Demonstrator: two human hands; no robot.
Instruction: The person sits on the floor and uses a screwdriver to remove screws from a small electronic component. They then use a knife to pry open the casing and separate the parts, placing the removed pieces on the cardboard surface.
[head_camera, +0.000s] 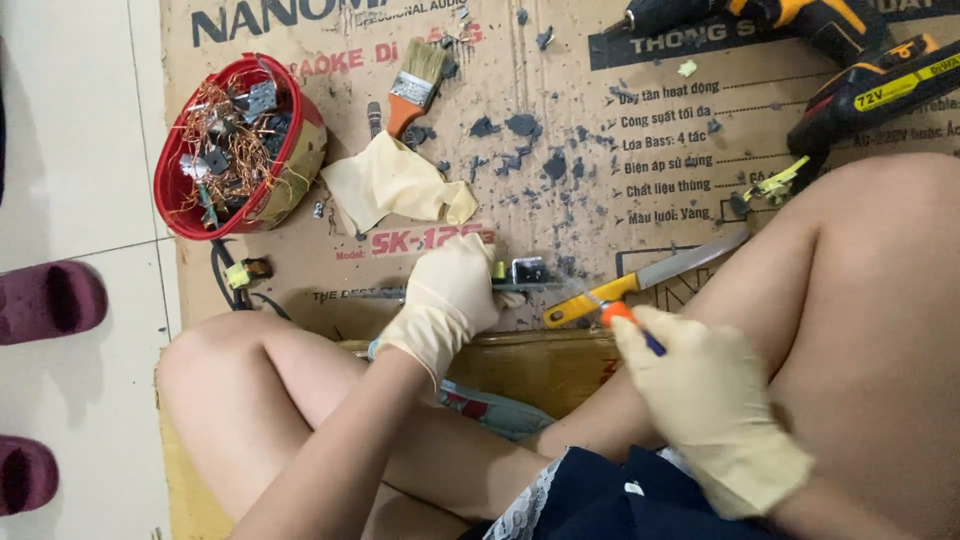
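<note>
My left hand (448, 298), in a cream rubber glove, presses down on a small metal part (527, 272) lying on the cardboard sheet (560, 120). My right hand (712, 400), gloved the same way, grips a thin tool with an orange and blue handle (628, 322), its tip pointing toward that metal part. A knife with a yellow handle (640, 285) lies on the cardboard between my hands, blade toward the right.
A red bowl (175, 195) full of copper wire and metal scraps sits at the left. A loose cream glove (395, 185) and a paintbrush (415, 85) lie behind it. A black-and-yellow power drill (860, 70) rests top right. Maroon slippers (50, 300) stand on the tiled floor.
</note>
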